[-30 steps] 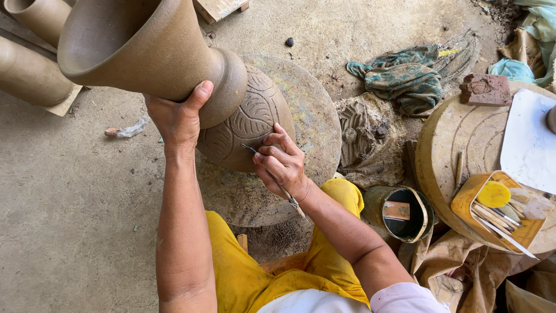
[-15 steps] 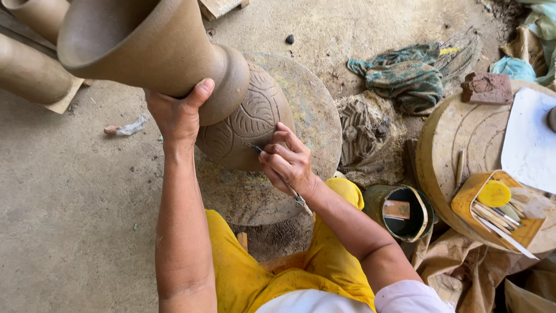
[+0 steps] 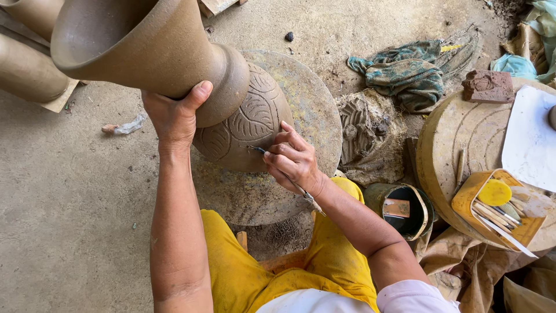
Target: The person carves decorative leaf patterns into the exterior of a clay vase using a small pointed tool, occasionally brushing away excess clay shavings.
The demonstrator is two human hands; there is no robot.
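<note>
A tall unfired clay vase (image 3: 174, 58) with a flared mouth stands on a round turntable (image 3: 313, 110). Leaf patterns are carved into its rounded belly (image 3: 249, 122). My left hand (image 3: 174, 116) grips the vase's narrow neck from the near side. My right hand (image 3: 292, 159) rests against the belly and holds a thin carving tool (image 3: 289, 179) like a pen, its tip touching the carved clay.
More plain clay pots (image 3: 26, 64) stand at the far left. Rags (image 3: 405, 72) lie beyond the turntable. On the right sit a small bucket (image 3: 405, 208), a round wooden board (image 3: 457, 139) and a yellow tray of tools (image 3: 498, 208).
My right hand has shifted slightly along the belly with the tool. The view has drifted a little. My left hand keeps its hold on the neck.
</note>
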